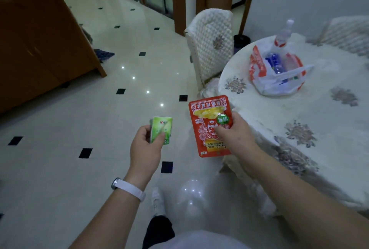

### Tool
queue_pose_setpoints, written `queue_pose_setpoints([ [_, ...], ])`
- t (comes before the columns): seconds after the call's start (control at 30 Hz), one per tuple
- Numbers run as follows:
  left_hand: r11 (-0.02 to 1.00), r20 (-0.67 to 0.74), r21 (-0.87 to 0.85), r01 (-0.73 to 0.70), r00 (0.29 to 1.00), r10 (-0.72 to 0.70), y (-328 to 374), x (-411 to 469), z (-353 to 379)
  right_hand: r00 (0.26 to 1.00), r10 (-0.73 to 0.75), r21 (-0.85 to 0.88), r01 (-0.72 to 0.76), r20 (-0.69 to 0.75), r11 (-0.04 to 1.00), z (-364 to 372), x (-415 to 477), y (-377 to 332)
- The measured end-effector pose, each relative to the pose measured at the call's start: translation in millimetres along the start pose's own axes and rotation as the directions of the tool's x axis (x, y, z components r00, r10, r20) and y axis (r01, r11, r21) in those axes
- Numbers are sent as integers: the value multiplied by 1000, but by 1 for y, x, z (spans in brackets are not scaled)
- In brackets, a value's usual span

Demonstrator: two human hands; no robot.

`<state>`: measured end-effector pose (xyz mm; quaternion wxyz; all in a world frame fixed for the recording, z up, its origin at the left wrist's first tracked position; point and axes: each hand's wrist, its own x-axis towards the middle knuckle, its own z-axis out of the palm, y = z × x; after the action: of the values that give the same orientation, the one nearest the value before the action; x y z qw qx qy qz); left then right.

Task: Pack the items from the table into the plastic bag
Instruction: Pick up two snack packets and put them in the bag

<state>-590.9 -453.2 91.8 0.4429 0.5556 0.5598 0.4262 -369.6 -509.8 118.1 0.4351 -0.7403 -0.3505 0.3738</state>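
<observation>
My left hand (145, 148) grips a small green tissue pack (161, 129) out over the floor, left of the table. A flat red snack pouch (207, 116) is pinched upside down in my right hand (233, 130), just off the table's near-left edge. The white and orange plastic bag (257, 64) stands open on the round table (299, 112), farther right and away from both hands. Blue-labelled bottles (276, 63) lie inside it. A clear bottle (283, 34) stands upright behind the bag.
A padded white chair (209, 46) stands at the table's left side, another chair (347, 30) at the far right. A brown wooden cabinet (40, 48) fills the left. Glossy tiled floor (79, 124) stretches ahead. My foot (157, 200) shows below.
</observation>
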Motion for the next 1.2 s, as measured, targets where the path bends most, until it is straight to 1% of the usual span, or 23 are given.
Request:
queue_pose_setpoints([
  [0.13, 999, 96, -32, 18, 995, -15, -6, 87, 9, 991, -1, -57, -7, -133, 998, 26, 58, -25],
  [0.27, 999, 191, -33, 7, 982, 0, 1, 170, 9, 978, 44, -106, -66, -202, 992, 52, 109, -59],
  [0.43, 999, 328, -52, -13, 944, 29, 12, 259, 34, 937, 84, -112, -129, -340, 985, 52, 150, -91],
  [0.53, 996, 406, -64, -55, 911, 77, 23, 289, 65, 904, 129, -76, -174, -408, 982, 40, 161, -94],
  [0.67, 997, 549, -56, -60, 832, 82, 30, 313, 116, 831, 207, -8, -247, -516, 969, 15, 178, -83],
  [0.83, 994, 623, -36, -101, 776, 101, 48, 344, 183, 763, 275, 83, -281, -585, 956, -14, 224, -58],
  [0.93, 992, 655, 2, -129, 749, 96, 55, 364, 220, 744, 315, 140, -290, -589, 947, -34, 268, -52],
  [1.13, 982, 712, 58, -179, 697, 85, 86, 400, 302, 735, 306, 193, -237, -605, 952, -95, 327, -43],
  [1.2, 978, 750, 58, -200, 655, 89, 97, 406, 334, 719, 299, 183, -237, -628, 954, -119, 334, -37],
])
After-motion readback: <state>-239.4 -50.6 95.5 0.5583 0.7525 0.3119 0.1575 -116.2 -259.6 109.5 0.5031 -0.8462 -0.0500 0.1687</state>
